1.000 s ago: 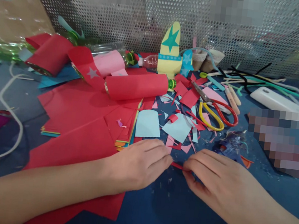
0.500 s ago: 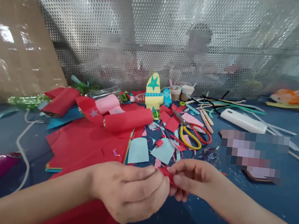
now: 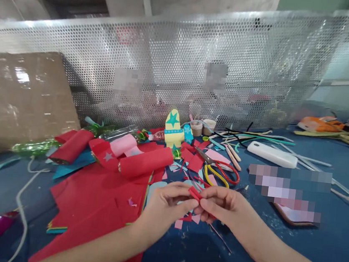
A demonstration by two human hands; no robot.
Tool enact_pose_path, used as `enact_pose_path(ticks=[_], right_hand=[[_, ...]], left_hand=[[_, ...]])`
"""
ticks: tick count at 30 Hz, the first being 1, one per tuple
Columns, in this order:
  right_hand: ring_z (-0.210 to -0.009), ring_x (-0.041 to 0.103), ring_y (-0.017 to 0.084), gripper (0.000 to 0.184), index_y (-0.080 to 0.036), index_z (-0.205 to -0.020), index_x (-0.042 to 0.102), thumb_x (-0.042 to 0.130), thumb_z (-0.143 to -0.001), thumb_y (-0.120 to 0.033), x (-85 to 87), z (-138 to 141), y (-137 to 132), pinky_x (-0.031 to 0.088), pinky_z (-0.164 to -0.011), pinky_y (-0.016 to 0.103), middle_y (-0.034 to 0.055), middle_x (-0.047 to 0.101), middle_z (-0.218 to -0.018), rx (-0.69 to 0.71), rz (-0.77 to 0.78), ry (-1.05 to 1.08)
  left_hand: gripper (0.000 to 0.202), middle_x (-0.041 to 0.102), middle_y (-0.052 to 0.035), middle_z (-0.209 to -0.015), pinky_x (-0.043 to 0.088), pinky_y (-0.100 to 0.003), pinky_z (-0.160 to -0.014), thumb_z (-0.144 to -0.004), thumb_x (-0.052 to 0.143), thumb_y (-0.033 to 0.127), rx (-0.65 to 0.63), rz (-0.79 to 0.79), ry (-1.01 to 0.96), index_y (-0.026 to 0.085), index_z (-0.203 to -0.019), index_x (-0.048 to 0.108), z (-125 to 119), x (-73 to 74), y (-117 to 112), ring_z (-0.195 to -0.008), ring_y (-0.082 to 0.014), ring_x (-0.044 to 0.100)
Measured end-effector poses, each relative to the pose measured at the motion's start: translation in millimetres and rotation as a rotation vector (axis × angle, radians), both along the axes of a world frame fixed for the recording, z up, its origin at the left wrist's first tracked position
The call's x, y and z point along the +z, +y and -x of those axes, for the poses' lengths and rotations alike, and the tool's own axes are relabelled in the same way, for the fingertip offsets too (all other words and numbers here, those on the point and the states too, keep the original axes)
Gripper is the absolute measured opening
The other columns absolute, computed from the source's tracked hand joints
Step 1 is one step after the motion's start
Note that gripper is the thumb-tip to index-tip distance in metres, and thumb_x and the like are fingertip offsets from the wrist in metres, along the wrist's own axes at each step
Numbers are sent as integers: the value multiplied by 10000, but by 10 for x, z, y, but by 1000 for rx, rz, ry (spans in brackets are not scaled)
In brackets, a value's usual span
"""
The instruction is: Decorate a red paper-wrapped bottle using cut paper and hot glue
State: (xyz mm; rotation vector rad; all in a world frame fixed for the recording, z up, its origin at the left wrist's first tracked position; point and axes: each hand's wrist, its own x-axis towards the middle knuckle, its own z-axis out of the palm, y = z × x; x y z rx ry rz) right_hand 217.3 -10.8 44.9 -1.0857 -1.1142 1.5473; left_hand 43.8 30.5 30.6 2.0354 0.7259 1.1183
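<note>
Head | left hand (image 3: 164, 209): partly curled, pinching red strip (image 3: 194, 193) | right hand (image 3: 232, 207): curled, gripping same strip

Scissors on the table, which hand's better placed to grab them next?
Probably the right hand: the scissors lie just beyond it and farther from the left hand; both hold the red piece.

cardboard panel (image 3: 29, 100), left | perforated screen (image 3: 172, 63), behind | pixelated slab (image 3: 285, 197), likely a phone, right
</note>
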Motion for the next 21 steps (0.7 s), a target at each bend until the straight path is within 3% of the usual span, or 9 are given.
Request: enact_pose_path(ticks=[5,11,16,21], right_hand=[[-624,674,123,378,-185,-791,625,759,-646,-508,-107,32,-1,527,-631,256,-21,703,-644,9,3,-81],[-704,697,157,265,-198,-822,614,682,-758,-446,-189,-24,33,552,-684,288,13,731,-764,84,-59,-261],[-747,702,170,188,-208,-853,578,579,-834,-395,-194,-22,43,557,-735,304,22,733,-774,136,-160,-388],[-716,709,180,182,-225,-837,565,532,-838,-404,-257,-12,22,563,-686,291,21,741,-761,135,-183,-436]], left_hand=[[209,663,-16,-732,553,-315,-725,-736,729,353,69,480,-227,148,-718,695,-53,-169,-126,-711,-148,629],[208,657,-2,-663,505,-287,-706,-679,781,336,8,837,-386,143,-687,705,-76,-196,-170,-647,-129,601],[232,649,-9,-645,475,-241,-635,-683,786,342,-24,902,-457,125,-694,707,-65,-237,-144,-629,-117,591],[261,635,-4,-614,464,-203,-611,-702,773,364,-79,907,-449,112,-686,708,-62,-281,-132,-595,-90,578]])
